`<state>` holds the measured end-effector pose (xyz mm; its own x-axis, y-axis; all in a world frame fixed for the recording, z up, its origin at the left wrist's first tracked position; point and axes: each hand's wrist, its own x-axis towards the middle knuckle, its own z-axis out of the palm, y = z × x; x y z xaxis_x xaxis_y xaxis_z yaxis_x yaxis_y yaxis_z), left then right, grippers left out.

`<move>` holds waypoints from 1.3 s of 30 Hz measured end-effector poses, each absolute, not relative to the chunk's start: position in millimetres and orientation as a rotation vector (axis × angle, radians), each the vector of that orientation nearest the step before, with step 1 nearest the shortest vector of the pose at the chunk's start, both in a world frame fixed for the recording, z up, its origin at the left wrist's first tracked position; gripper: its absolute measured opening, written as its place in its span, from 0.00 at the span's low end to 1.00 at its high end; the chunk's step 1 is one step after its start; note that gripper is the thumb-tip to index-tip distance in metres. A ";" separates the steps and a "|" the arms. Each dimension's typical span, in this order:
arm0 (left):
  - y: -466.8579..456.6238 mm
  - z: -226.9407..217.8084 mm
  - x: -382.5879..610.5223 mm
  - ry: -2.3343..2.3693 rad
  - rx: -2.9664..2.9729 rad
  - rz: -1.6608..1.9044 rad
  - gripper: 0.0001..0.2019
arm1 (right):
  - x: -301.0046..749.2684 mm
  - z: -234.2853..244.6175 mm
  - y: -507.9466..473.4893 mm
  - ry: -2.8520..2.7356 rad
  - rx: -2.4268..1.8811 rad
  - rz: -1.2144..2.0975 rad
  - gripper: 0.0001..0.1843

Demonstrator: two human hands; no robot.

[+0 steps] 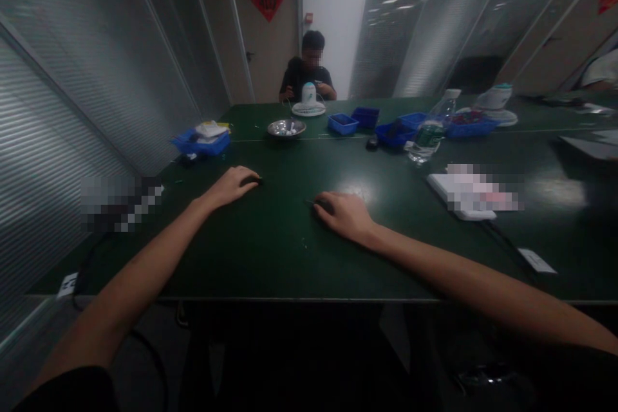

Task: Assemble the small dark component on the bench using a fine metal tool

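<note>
"Our left hand, left of centre, curls over a small black object, right?"

"Yes, and our right hand, mid-frame, closes around a small dark rounded object; we cannot tell what either is."

"Beyond those?"

"A round shiny metal bowl, upper centre."

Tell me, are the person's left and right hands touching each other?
Apart. The head view shows the left hand and the right hand well separated, with green tabletop visible between them.
</note>
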<state>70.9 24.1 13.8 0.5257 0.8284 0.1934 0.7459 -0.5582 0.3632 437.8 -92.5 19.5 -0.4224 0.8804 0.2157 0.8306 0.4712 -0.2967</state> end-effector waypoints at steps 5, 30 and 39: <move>51.6 2.1 -2.2 1.739 2.470 0.576 0.18 | 437.9 22.1 -93.7 -2.389 -1.432 0.244 0.20; 67.8 -4.2 -32.7 2.193 2.299 0.534 0.09 | 438.2 17.9 -90.9 -2.407 -1.409 0.217 0.19; 59.8 -3.5 -28.4 2.232 2.231 0.736 0.14 | 437.8 21.9 -92.0 -2.410 -1.412 0.249 0.19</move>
<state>-28.4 59.8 -3.5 -0.0493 0.9236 0.3801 0.9686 -0.0487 0.2440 437.8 -92.0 21.9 -0.4508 0.8706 0.1973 0.8118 0.4917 -0.3150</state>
